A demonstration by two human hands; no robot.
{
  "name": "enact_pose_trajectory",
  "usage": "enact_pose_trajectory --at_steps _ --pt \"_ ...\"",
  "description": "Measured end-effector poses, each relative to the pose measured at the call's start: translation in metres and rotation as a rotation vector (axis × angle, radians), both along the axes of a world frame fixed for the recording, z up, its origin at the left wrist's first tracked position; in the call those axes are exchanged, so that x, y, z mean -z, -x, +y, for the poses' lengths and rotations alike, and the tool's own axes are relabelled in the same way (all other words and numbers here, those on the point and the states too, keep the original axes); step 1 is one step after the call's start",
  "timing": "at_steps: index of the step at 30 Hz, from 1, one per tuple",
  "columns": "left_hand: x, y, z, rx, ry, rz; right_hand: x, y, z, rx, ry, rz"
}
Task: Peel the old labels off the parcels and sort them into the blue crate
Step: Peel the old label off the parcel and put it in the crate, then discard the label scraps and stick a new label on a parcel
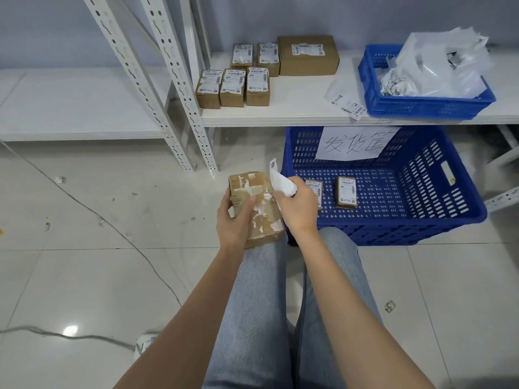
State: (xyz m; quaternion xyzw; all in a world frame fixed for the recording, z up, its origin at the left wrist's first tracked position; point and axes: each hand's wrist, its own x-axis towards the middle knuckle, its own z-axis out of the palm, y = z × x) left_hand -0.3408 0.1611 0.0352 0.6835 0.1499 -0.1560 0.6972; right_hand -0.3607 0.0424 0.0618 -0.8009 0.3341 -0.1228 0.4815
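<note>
My left hand (235, 220) grips a brown cardboard parcel (261, 217) above my knees; its top face shows torn white label remains. My right hand (298, 209) pinches a peeled white label strip (278, 178) that curls up off the parcel's right edge. Just to the right on the floor stands a large blue crate (438, 220) with a handwritten paper sign, and two small labelled parcels (347, 192) lie on its bottom. Several more labelled parcels (233, 85) and one bigger box (308, 55) sit on the white shelf behind.
A smaller blue crate (421, 103) on the shelf holds crumpled white label waste and plastic. Loose label strips (348, 106) lie beside it. White perforated shelf posts (179, 88) rise at left. A grey cable (84, 209) crosses the tiled floor.
</note>
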Motion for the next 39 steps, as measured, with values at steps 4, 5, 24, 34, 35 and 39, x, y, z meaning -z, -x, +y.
enact_pose_trajectory --at_steps 4,5,24,34,35,39 --pt "-0.001 -0.003 -0.004 -0.019 0.003 0.040 0.009 0.000 0.003 0.293 -0.417 0.031" --pt "-0.001 -0.004 -0.006 -0.025 0.006 0.060 0.011 0.001 0.005 0.392 -0.550 0.011" --pt "0.015 -0.071 -0.106 0.188 0.021 0.118 0.020 -0.051 -0.075 0.460 -0.850 -0.081" --pt "0.070 -0.204 -0.231 0.164 -0.078 0.057 0.083 -0.183 -0.179 0.473 -0.597 -0.157" --pt "0.075 -0.218 -0.240 0.161 -0.076 0.059 0.088 -0.198 -0.189 0.464 -0.593 -0.147" --pt "0.098 -0.279 -0.272 0.171 -0.097 0.005 0.103 -0.259 -0.225 0.440 -0.588 -0.166"
